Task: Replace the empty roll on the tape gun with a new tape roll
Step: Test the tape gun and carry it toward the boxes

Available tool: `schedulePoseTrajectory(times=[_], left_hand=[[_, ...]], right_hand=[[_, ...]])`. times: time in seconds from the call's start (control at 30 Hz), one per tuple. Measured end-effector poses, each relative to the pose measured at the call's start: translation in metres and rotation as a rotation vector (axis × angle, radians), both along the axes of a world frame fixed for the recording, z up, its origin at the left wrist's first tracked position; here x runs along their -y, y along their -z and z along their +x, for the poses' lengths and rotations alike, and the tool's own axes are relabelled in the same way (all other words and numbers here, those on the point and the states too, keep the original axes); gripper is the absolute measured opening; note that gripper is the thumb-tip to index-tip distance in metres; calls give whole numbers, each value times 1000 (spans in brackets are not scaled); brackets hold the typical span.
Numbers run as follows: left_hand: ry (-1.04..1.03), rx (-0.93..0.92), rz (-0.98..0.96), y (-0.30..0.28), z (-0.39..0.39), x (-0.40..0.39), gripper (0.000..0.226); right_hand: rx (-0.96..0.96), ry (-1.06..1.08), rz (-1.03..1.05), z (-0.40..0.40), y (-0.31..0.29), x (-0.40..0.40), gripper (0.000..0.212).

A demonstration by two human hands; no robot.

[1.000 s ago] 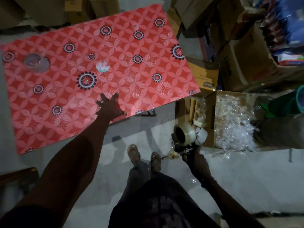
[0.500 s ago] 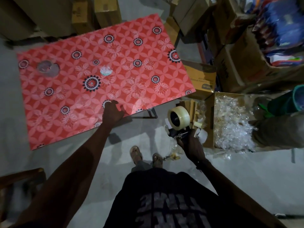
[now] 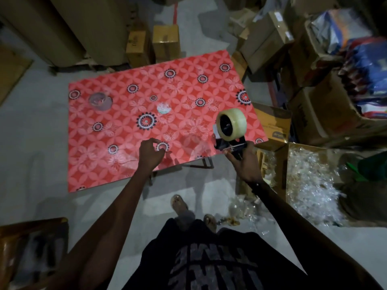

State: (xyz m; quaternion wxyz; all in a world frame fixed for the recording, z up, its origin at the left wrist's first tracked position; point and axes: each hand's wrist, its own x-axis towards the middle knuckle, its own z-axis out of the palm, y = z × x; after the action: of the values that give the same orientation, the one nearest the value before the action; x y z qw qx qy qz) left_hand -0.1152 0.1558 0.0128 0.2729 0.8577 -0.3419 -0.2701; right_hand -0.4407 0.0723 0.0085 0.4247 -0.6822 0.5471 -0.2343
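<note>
Low surface (image 3: 117, 164) under a red flowered cloth, filling the centre out toward 10 o'clock. On it, at 10 o'clock, a clear flat round object (image 3: 100, 100); nearer the middle, a small pale round scrap (image 3: 164, 107). Two small cardboard boxes (image 3: 155, 45) standing at 12 o'clock beyond the far edge. Stacked cartons (image 3: 270, 38) and bright printed packets (image 3: 368, 65) at 1 to 2 o'clock. Open carton (image 3: 283, 164) at 3 o'clock, heaped with crumpled clear plastic (image 3: 312, 181). More plastic scraps (image 3: 240, 210) on the grey floor (image 3: 37, 164) at 5 o'clock. Dark wooden furniture (image 3: 31, 243) at 8 o'clock, blurred.
</note>
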Motion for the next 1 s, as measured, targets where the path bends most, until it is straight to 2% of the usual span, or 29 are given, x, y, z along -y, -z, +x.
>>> schedulePoseTrajectory(times=[0.13, 0.23, 0.37, 0.63, 1.0], left_hand=[[-15, -59, -17, 3, 32, 11, 31], [-13, -87, -22, 13, 54, 23, 32], [-13, -120, -41, 18, 71, 39, 45], [-25, -100, -62, 17, 88, 75, 31], [-149, 1, -66, 27, 106, 113, 36]], right_hand=[[-47, -6, -19, 40, -5, 30, 64], [-110, -34, -73, 65, -1, 52, 58], [-170, -59, -126, 90, 12, 82, 58], [-486, -103, -258, 121, 27, 134, 62], [-571, -68, -205, 152, 61, 204, 55]])
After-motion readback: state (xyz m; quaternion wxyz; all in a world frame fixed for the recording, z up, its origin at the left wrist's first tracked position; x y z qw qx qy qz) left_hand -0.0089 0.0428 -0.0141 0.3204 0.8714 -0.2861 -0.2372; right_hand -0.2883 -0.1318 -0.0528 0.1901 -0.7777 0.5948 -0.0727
